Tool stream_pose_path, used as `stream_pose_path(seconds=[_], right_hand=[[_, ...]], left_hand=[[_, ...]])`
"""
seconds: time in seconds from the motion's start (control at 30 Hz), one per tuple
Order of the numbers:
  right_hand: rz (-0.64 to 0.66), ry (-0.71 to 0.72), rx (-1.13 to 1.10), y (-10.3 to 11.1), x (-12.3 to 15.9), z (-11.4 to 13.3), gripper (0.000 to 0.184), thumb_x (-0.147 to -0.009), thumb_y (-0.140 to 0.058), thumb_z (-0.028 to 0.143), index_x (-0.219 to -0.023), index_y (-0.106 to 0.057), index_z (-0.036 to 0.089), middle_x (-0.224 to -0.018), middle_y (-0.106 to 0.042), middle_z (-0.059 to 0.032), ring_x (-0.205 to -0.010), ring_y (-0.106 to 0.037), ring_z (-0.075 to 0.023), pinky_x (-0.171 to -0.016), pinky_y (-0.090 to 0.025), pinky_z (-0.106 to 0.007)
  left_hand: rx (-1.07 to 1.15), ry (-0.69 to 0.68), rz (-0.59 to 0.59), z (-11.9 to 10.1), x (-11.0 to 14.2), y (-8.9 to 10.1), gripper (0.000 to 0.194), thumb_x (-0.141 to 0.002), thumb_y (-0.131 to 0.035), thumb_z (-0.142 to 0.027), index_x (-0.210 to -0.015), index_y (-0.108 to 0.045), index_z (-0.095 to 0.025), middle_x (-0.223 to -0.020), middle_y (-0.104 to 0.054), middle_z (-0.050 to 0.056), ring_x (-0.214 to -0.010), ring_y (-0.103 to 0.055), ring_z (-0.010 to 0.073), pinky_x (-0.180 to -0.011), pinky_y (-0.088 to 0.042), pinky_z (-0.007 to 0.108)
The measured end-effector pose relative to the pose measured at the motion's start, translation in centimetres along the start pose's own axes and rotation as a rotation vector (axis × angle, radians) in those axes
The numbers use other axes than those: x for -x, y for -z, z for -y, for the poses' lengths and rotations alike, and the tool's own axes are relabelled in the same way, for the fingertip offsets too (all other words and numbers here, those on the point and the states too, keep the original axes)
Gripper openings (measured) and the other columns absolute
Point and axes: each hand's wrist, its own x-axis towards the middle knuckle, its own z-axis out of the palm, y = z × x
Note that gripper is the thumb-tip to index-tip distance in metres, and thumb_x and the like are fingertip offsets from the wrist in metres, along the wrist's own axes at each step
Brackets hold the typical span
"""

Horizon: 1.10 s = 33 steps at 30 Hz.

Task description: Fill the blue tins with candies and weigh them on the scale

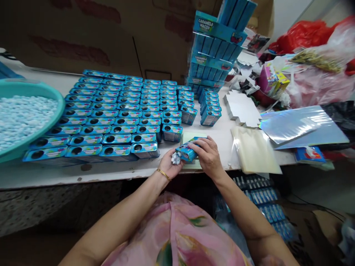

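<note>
In the head view, my right hand is wrapped round a small blue candy tin, which is tipped on its side over my other palm. My left hand is cupped at the mouth of the tin, with a little heap of pale blue and white candies in it. The two hands meet above a pale green pad at the table's front edge. To their left, rows of upright blue tins stand packed together, with dark round holes on top.
A turquoise basin at the left holds many pale blue candies. Display boxes are stacked at the back. Right of my hands lie white card sheets, clear plastic sleeves, shiny film and plastic bags.
</note>
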Motion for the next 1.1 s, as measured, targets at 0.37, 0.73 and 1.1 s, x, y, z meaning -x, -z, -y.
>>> stream_pose_path(seconds=[0.37, 0.73, 1.1], right_hand=[[-0.225, -0.557, -0.62, -3.8, 0.8, -4.8, 0.03, -0.069, -0.054, 0.019, -0.099, -0.05, 0.017, -0.089, -0.058, -0.0018, -0.08, -0.054, -0.0137, -0.075, -0.044, -0.029], [-0.118, -0.199, -0.042, -1.3, 5.5, 2.2, 0.034, -0.079, -0.049, 0.02, -0.113, -0.049, 0.022, -0.108, -0.053, -0.0089, -0.102, -0.047, -0.0192, -0.088, -0.039, -0.037], [0.392, 0.029, 0.098, -5.2, 7.7, 6.6, 0.03, -0.085, -0.037, 0.019, -0.114, -0.045, 0.013, -0.104, -0.053, -0.0108, -0.09, -0.049, -0.0178, -0.071, -0.044, -0.029]], left_hand=[[-0.003, -0.052, -0.078, -0.6, 1.1, 0.8, 0.019, -0.078, -0.041, -0.012, -0.075, -0.059, -0.007, -0.074, -0.064, 0.014, -0.075, -0.063, 0.0199, -0.065, -0.053, 0.031], [-0.063, 0.095, -0.091, 1.2, 3.7, 5.2, 0.024, -0.082, -0.036, -0.014, -0.082, -0.059, -0.008, -0.082, -0.066, 0.013, -0.081, -0.063, 0.0204, -0.071, -0.052, 0.035], [-0.166, 0.24, -0.066, 2.8, 3.8, 6.6, 0.025, -0.081, -0.039, -0.017, -0.093, -0.059, -0.008, -0.089, -0.065, 0.013, -0.088, -0.06, 0.0202, -0.073, -0.05, 0.03]])
